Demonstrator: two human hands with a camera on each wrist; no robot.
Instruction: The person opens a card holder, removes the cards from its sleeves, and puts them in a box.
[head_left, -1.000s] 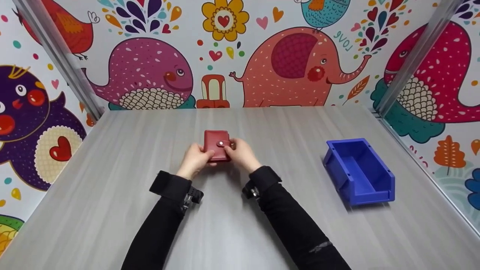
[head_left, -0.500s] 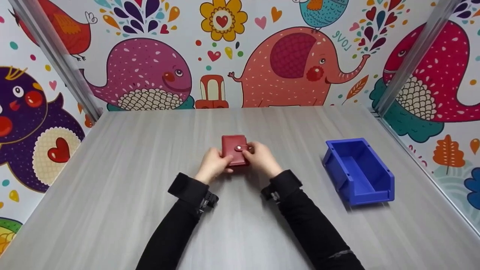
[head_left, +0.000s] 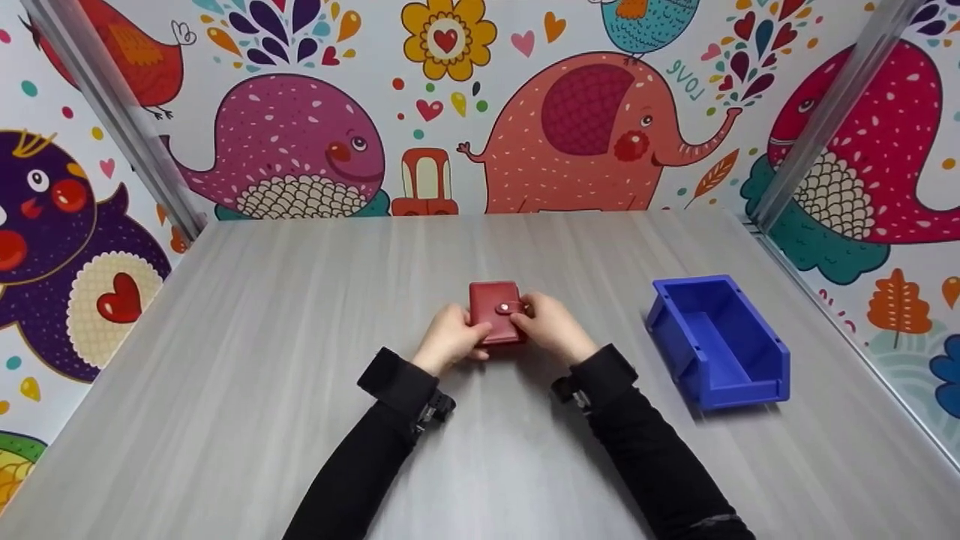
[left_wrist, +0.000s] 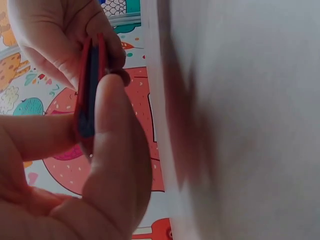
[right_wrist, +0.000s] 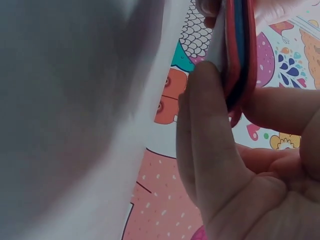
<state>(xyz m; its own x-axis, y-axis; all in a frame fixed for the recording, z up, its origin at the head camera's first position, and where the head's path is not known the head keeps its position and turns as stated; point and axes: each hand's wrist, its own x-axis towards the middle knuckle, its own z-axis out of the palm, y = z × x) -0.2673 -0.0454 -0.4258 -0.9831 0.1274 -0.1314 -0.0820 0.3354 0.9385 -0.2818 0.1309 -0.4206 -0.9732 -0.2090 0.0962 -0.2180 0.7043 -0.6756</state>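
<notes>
A red wallet (head_left: 491, 304), closed by a strap with a metal snap, is held between both hands over the table. My left hand (head_left: 448, 339) pinches its lower left edge, thumb on the front. At the right edge, beside the snap strap, my right hand (head_left: 553, 326) pinches it between thumb and fingers. The left wrist view shows the wallet (left_wrist: 86, 95) edge-on with a dark inside. In the right wrist view the wallet (right_wrist: 251, 45) shows red covers and dark and blue layers between them, raised off the tabletop.
A blue plastic bin (head_left: 716, 397) stands on the right of the grey wood-grain table (head_left: 300, 300), to the right of the right hand. Walls with cartoon animals and metal corner posts (head_left: 836, 112) enclose the table at the back and sides.
Both hands have moved to the right and slightly nearer, carrying the wallet with them. Their hold on it looks the same. The blue bin has stayed in place.
</notes>
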